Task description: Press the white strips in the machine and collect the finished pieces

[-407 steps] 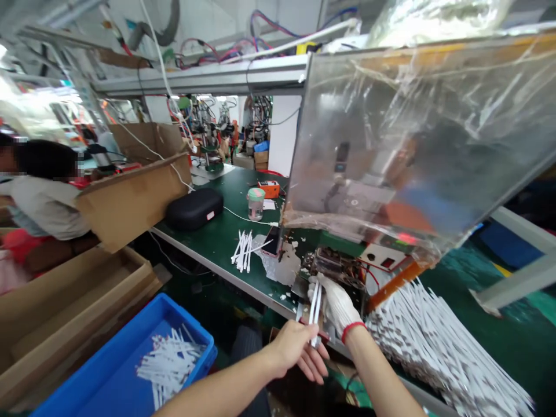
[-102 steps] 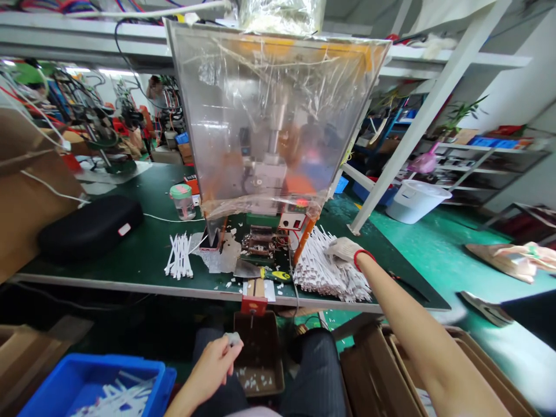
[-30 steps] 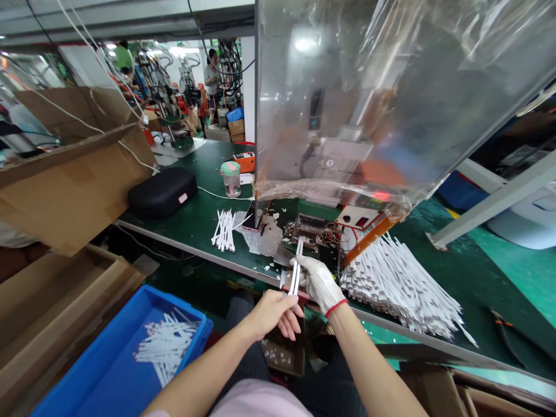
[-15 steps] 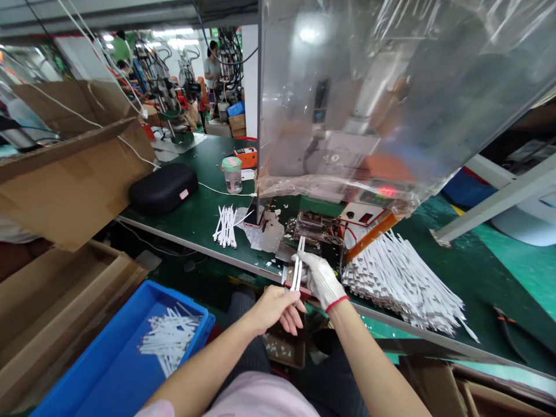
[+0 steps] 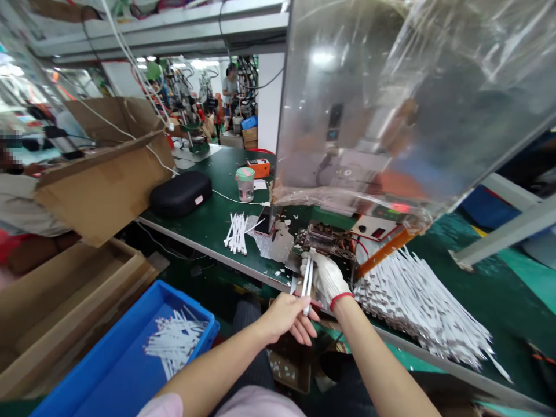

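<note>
Head view showed the bare left hand [image 5: 286, 317] pinching the low ends of two thin, straight white strips [image 5: 308, 282], its other fingers loosely spread. A soft knitted glove covered the right hand [image 5: 329, 278], fingers curled at their top ends. One rough, dark machine [image 5: 325, 236] sat at one o'clock, a smooth blue bin [image 5: 125, 359] at eight. Half a second before, the tips poked farther past the glove.

Plastic screen [image 5: 391, 116] glares; left edge seems blurred.
</note>
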